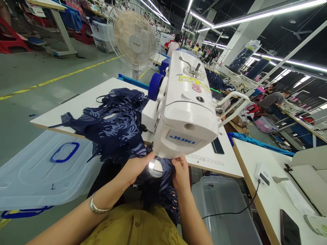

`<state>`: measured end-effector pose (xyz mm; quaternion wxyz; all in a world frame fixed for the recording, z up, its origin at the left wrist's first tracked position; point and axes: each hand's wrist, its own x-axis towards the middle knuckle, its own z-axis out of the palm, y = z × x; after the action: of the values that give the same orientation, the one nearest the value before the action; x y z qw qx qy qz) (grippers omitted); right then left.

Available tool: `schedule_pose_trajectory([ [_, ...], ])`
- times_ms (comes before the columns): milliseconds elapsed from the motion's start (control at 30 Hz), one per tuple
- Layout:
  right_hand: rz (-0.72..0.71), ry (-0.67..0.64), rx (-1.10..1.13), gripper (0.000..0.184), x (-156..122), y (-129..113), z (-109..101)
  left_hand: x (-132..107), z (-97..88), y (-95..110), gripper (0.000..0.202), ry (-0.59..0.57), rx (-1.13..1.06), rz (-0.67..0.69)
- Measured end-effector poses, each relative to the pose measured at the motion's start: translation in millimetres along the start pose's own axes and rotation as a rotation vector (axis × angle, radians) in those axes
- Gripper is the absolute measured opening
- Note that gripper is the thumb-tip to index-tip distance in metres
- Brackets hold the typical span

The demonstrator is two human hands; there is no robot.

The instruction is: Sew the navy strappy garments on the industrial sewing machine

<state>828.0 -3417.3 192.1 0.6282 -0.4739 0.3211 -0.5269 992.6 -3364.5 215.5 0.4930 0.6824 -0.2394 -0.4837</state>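
Observation:
A white JUKI sewing machine (185,105) stands on a white table (84,102). Dark blue patterned fabric (117,126) is heaped to its left and runs under the machine head toward me. My left hand (136,166) presses on the fabric just left of the needle area, a silver bracelet on its wrist. My right hand (181,173) holds the fabric on the right side under the head. A lit spot (155,167) shines between the two hands. The needle itself is hidden by the machine head.
A translucent bin lid with blue handle (48,170) sits at left, a clear plastic bin (224,207) at right below the table. A black phone (217,145) lies by the machine. A standing fan (134,35) is behind. Other workers sit at tables far back.

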Motion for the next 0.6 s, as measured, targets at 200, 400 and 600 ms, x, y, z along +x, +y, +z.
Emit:
schedule_pose_trajectory([
  [200, -0.018, 0.011, -0.06, 0.009, -0.5, 0.6, -1.5, 2.3, -0.4, -4.4, 0.051, -0.027, -0.021, 0.034],
  [400, -0.02, -0.011, 0.002, 0.006, -1.4, 1.2, -2.2, 2.2, 0.2, -2.7, 0.056, -0.015, 0.001, -0.025],
  [600, -0.011, 0.001, 0.004, 0.007, -1.9, -0.1, -2.1, -3.3, 0.2, 5.7, 0.06, -0.03, 0.043, -0.056],
])
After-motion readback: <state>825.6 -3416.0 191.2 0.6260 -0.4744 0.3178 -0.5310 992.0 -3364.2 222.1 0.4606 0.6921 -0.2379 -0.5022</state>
